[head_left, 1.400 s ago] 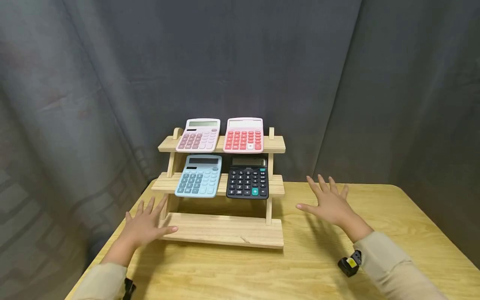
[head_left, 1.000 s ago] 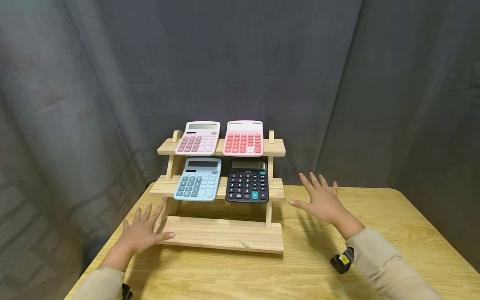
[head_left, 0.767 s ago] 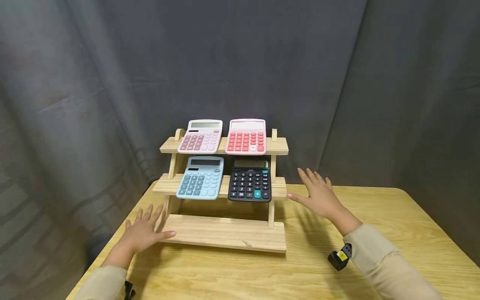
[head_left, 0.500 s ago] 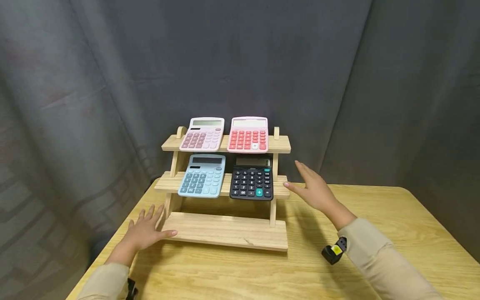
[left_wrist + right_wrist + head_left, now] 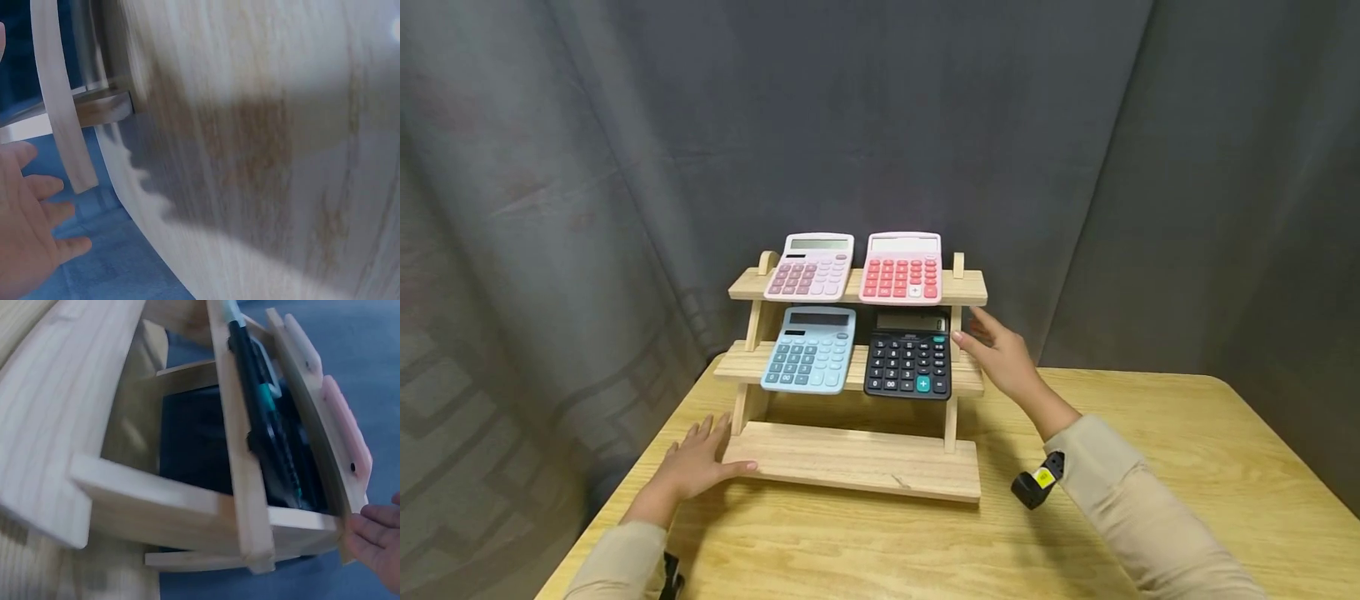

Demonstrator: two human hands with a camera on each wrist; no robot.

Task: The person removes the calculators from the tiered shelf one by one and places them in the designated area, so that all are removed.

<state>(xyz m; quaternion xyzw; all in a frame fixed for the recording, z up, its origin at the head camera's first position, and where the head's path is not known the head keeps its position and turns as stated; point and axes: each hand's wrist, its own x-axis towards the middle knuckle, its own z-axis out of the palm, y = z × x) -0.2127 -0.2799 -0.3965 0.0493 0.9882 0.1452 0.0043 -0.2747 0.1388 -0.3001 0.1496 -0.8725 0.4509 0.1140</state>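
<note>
A three-tier wooden stand (image 5: 850, 458) bears a pale pink calculator (image 5: 829, 265) and a pink calculator with red keys (image 5: 900, 244) on its top shelf. Below them, a light blue calculator (image 5: 827, 350) and a black calculator (image 5: 898, 343) lean on the middle shelf. My left hand (image 5: 691, 467) is at the left end of the bottom shelf, fingers spread and thumb along the shelf's front; contact is unclear. At the stand's right side is my right hand (image 5: 1011, 362), fingers extended, thumb near the black calculator. In the right wrist view its fingertips (image 5: 369, 528) meet the top shelf's end.
The stand rests on a light wooden table (image 5: 1105, 500). Grey curtains (image 5: 1000, 125) hang behind it and along both sides. A black wrist camera (image 5: 1033, 483) sits beneath the right sleeve.
My right hand has moved left, from over the table to the stand's right side, its fingers coming closer together. The left hand has shifted slightly right, toward the bottom shelf. The calculators stay on their shelves.
</note>
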